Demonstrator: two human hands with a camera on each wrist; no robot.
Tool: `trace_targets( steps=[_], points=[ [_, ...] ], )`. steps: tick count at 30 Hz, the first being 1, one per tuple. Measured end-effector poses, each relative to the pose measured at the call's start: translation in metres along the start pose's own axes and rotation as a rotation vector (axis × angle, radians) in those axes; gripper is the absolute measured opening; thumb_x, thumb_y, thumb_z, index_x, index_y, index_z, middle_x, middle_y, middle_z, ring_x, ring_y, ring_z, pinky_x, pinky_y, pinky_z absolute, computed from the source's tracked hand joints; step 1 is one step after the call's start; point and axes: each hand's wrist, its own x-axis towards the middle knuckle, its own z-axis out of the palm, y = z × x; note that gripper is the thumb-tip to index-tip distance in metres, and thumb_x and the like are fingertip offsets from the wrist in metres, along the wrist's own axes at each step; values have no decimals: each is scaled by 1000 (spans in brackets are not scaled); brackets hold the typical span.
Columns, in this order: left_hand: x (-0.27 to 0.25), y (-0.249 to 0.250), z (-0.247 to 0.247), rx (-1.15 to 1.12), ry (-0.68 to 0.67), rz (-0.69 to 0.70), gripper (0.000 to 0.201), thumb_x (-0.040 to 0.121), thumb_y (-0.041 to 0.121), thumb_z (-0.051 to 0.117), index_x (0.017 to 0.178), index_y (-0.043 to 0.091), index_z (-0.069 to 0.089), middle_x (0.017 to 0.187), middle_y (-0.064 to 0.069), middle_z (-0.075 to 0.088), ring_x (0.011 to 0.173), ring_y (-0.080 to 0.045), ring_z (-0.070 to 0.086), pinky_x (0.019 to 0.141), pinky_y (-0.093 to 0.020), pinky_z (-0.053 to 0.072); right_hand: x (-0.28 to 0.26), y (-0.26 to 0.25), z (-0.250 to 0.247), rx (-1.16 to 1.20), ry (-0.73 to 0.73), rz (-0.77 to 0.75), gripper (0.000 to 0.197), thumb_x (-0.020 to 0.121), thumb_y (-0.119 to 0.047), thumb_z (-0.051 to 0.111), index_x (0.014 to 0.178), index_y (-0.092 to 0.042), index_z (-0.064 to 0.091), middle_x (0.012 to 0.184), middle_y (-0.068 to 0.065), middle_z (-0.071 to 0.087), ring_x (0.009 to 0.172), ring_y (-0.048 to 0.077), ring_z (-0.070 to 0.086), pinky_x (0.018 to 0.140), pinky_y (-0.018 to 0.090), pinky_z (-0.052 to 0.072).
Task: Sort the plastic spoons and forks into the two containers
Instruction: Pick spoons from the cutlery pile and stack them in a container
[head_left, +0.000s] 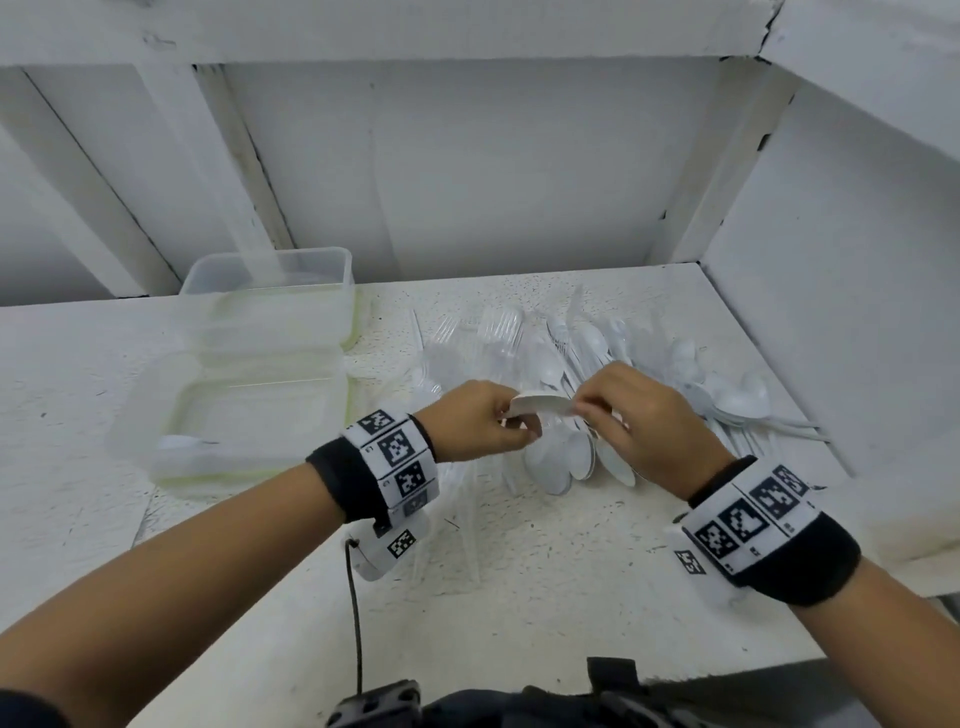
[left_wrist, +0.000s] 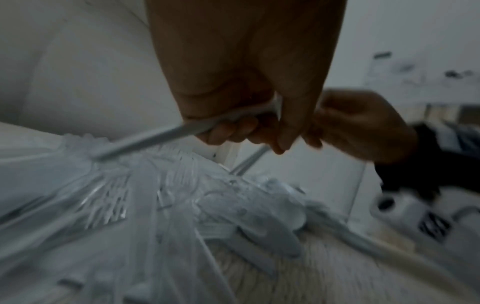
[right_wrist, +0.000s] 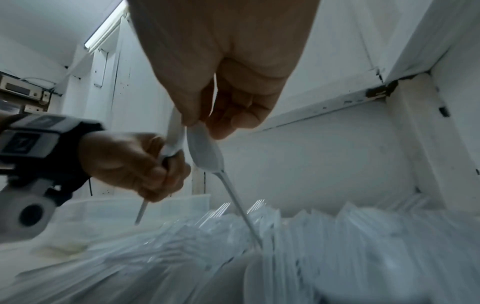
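Separating two white spoons above the cutlery pile (head_left: 582, 364).
Left hand (head_left: 475, 421) grips one spoon (right_wrist: 172, 139); right hand (head_left: 631, 415) pinches another spoon's bowl (right_wrist: 205, 152). Light, slick, bendy; handles probably grip better.

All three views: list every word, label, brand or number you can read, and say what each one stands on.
None can be read.
Left wristband: black-and-white square code patterns, with tiny marks beside them too small to read.
Right wristband: the same kind of code squares, with small print too blurred to read.
Containers, spoons and forks: no print visible.
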Motion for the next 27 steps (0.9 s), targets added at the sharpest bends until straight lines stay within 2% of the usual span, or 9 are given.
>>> trace_targets(
  steps=[2, 4, 8, 13, 16, 19, 22, 25, 27],
  points=[
    [6, 2, 5, 25, -4, 7, 14, 86, 18, 64, 95, 11, 71, 73, 12, 57, 61, 5, 51, 58, -5, 35, 8, 2, -3, 21, 86, 63, 28, 91, -30, 47, 81, -8, 60, 76, -3, 51, 63, 10, 47, 60, 20, 41],
    [13, 4, 9, 59, 4, 7, 19, 85, 21, 66, 94, 5, 69, 84, -1, 65, 67, -2, 51, 58, -10, 34, 14, 3, -5, 124, 117, 177, 24, 91, -31, 50, 79, -10, 56, 75, -8, 48, 67, 6, 45, 63, 15, 40],
    [17, 6, 11, 179, -105, 27, 24, 88, 23, 63, 97, 2, 68, 93, -12, 66, 81, -19, 58, 59, -15, 35, 26, 4, -13, 435, 41, 428, 20, 88, -17, 62, 72, -22, 51, 71, -12, 53, 66, -6, 51, 62, 8, 40],
    [10, -1, 9, 296, -268, 49, 23, 89, 22, 60, 102, 5, 68, 96, -11, 68, 87, -23, 63, 73, -26, 45, 33, 8, -13, 639, -16, 495, 19, 80, -20, 68, 66, -17, 55, 66, -10, 55, 63, -3, 51, 63, 11, 41],
    [4, -9, 4, 311, -294, 34, 23, 89, 24, 60, 101, 5, 68, 96, -9, 68, 79, -17, 58, 70, -24, 42, 38, 8, -8, 714, 53, 506, 20, 82, -19, 64, 67, -17, 51, 70, -7, 52, 64, -3, 49, 66, 14, 40],
    [-1, -18, -2, 306, -291, 1, 25, 90, 25, 59, 100, 4, 68, 95, -9, 69, 81, -20, 61, 71, -28, 46, 46, 6, -3, 712, 230, 527, 17, 95, -18, 48, 78, -19, 47, 82, -3, 56, 76, 2, 54, 73, 22, 44],
    [-5, -27, -6, 290, -253, -8, 29, 91, 28, 58, 96, 2, 68, 90, -12, 70, 83, -25, 64, 76, -35, 50, 58, -2, -3, 785, 424, 551, 20, 102, -19, 29, 84, -21, 37, 87, 2, 60, 83, 18, 62, 75, 27, 52],
    [-6, -32, -6, 288, -207, 15, 24, 90, 26, 59, 98, 5, 69, 92, -9, 70, 84, -23, 65, 79, -38, 50, 67, -10, -3, 783, 544, 582, 20, 103, -21, 25, 85, -24, 34, 89, -7, 45, 87, 21, 57, 71, 37, 57],
    [-7, -31, -4, 307, -187, 27, 23, 91, 26, 58, 100, 8, 69, 93, -6, 71, 85, -20, 64, 79, -37, 50, 70, -14, -4, 816, 547, 577, 20, 103, -25, 25, 86, -26, 34, 92, -6, 44, 87, 31, 63, 66, 43, 58]
  ],
)
